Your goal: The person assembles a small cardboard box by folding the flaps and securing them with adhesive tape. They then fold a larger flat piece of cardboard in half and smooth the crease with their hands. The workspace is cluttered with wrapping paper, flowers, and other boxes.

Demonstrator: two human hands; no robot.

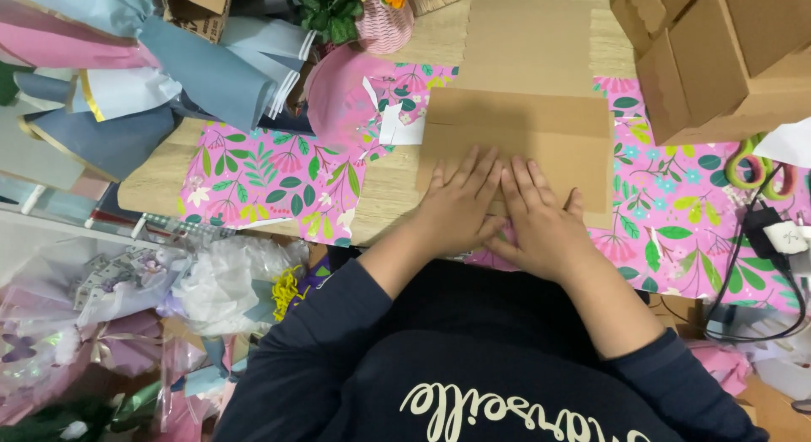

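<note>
The near edge of the flat cardboard sheet is hidden under both hands, so how it ends toward the person cannot be made out; its far end reaches the top of the view; the brown cardboard boxes at the upper right are cut off by the frame, and so is the pink woven pot of flowers at the top.

The wooden table is pale and covered in part by pink floral wrapping paper; a white paper scrap lies on it just beside the cardboard; rolled sheets of blue and pink paper crowd the upper left; green-handled scissors and a black cable lie at the right; bundles in clear wrap sit below the table edge at the left.

The cardboard is plain brown, lying flat at the middle of the table over the floral paper, with a crease across it; the left hand and the right hand press down on its near part, side by side and touching, fingers straight and close together, gripping nothing.
</note>
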